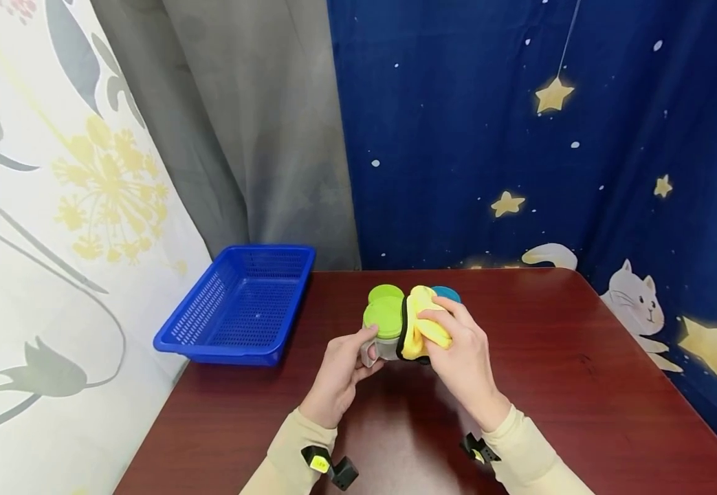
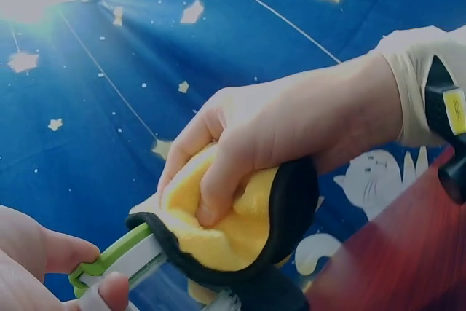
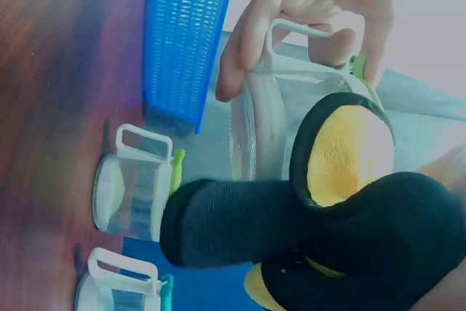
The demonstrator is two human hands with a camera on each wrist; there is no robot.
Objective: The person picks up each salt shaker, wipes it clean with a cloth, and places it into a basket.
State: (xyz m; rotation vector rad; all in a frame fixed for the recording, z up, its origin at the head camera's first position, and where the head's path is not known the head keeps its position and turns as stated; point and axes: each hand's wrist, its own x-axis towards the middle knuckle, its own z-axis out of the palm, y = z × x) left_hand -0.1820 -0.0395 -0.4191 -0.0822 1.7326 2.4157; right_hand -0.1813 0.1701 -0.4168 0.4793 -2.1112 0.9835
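Observation:
My left hand [image 1: 336, 375] holds a clear glass jar [image 3: 273, 125] with a lime-green lid [image 1: 385, 320], its fingers at the white handle [image 3: 291, 25]. My right hand [image 1: 465, 354] pinches a bunched yellow cloth [image 1: 416, 323] with a black edge and lies against the jar's right side. In the left wrist view, the thumb and fingers of the right hand [image 2: 269, 121] sink into the cloth's folds. Part of the jar is covered by the cloth. Behind stand a second green-lidded jar [image 3: 138, 191] and a blue-lidded one [image 3: 120, 295], both with white handles.
A blue plastic basket [image 1: 172, 337] with perforated walls stands at the table's left. The dark red table [image 1: 519, 426] reaches back to grey and blue star-patterned curtains [image 1: 457, 137]. A white patterned curtain hangs on the left.

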